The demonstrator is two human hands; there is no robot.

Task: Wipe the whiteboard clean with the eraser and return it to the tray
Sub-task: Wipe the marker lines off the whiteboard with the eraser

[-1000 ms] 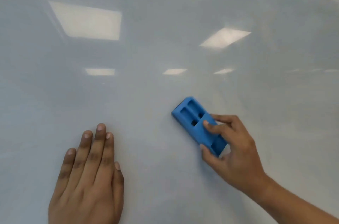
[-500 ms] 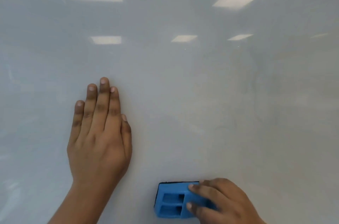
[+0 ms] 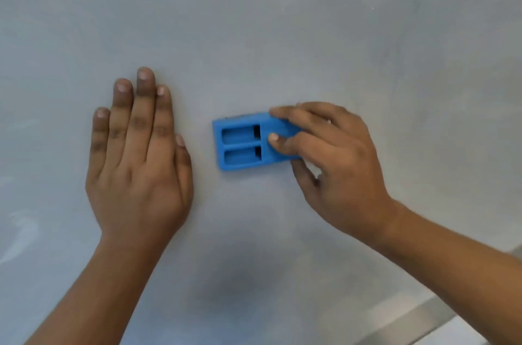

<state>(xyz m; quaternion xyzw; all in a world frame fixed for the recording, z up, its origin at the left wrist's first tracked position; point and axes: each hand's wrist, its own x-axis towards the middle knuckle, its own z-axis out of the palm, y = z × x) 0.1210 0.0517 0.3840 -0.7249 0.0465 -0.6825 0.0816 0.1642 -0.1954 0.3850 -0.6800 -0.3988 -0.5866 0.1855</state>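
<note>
Eraser [image 3: 245, 144] blue, blocky, recessed; right hand [image 3: 336, 163] grips it; left hand [image 3: 138, 152] flat on glossy whiteboard [image 3: 310, 47]

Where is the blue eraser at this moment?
In the head view the blue eraser lies flat against the whiteboard near centre, held at its right end by the right hand, with the left hand flat beside it.

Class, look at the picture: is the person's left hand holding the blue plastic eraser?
No: the left hand lies flat and open on the whiteboard, while the right hand grips the blue plastic eraser.
</note>
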